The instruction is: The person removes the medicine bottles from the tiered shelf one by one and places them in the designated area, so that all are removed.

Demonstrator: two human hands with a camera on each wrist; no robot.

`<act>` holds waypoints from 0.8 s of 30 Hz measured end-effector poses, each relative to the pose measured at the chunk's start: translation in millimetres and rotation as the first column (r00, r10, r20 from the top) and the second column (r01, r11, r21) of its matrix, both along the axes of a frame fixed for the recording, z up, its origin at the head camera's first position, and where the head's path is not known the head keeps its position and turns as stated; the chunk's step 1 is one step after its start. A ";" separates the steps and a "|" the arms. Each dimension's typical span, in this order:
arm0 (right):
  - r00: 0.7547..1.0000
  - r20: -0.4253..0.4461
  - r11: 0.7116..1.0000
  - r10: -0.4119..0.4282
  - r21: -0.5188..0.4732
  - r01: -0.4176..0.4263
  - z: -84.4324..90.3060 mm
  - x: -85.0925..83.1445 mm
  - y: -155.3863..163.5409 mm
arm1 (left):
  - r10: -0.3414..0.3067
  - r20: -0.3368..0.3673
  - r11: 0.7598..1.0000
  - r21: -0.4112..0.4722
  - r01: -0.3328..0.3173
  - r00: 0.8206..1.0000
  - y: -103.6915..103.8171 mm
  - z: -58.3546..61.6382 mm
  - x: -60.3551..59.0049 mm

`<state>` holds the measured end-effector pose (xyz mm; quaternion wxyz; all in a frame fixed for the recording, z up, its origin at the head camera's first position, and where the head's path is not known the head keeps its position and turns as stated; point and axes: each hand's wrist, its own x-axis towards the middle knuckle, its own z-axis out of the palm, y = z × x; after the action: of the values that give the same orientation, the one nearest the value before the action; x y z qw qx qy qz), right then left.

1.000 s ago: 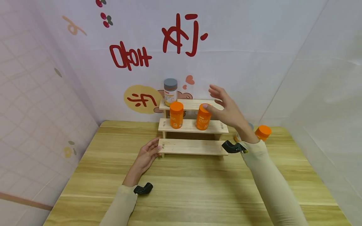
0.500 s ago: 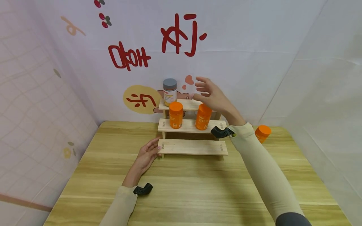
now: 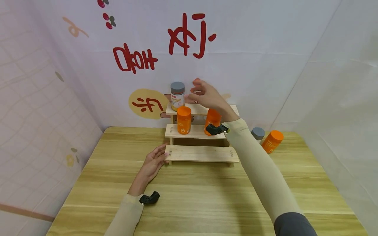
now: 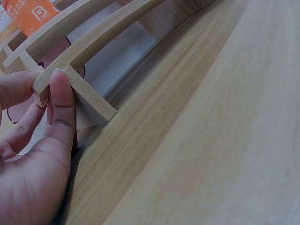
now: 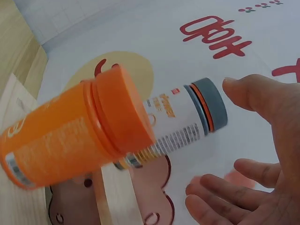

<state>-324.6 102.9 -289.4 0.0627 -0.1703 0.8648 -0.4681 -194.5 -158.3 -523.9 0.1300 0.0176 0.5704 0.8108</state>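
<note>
A three-step wooden rack (image 3: 200,153) stands at the back of the table. A white bottle with a grey cap (image 3: 178,95) (image 5: 187,119) stands on its top step. Two orange bottles (image 3: 184,120) (image 3: 212,120) stand on the middle step; one orange bottle (image 5: 70,136) fills the right wrist view. My right hand (image 3: 205,93) (image 5: 262,154) hovers open just right of the grey-capped bottle, fingers spread, holding nothing. My left hand (image 3: 153,162) (image 4: 37,140) rests on the table with straight fingers touching the bottom step's left end.
On the table right of the rack stand another grey-capped bottle (image 3: 258,133) and an orange bottle (image 3: 272,141). A printed wall backs the rack, with plain walls on both sides. The wooden table (image 3: 200,196) spreads in front.
My right hand let go of the orange bottle on the middle step and moved up and left toward the grey-capped bottle. The left hand stayed in place.
</note>
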 end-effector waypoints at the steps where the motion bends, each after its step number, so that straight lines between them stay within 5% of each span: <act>1: 1.000 -0.001 1.000 0.005 0.003 -0.005 -0.7 -1.4 -2.7 | -0.003 -0.001 1.000 0.000 0.003 1.000 -0.4 0.1 0.0; 10: 0.998 0.057 0.997 0.019 -0.080 -0.014 -10.5 -6.0 -25.2 | -0.024 -0.001 1.000 0.008 0.024 1.000 -4.3 0.7 0.7; 24: 0.998 0.034 0.998 -0.052 -0.037 0.053 -26.6 -3.9 -52.8 | -0.022 -0.003 1.000 0.019 0.022 1.000 -3.7 3.8 4.5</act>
<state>-328.5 50.1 -315.9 0.0613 -0.1408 0.8589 -0.4886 -190.1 -162.1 -520.2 0.1379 0.0260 0.5627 0.8147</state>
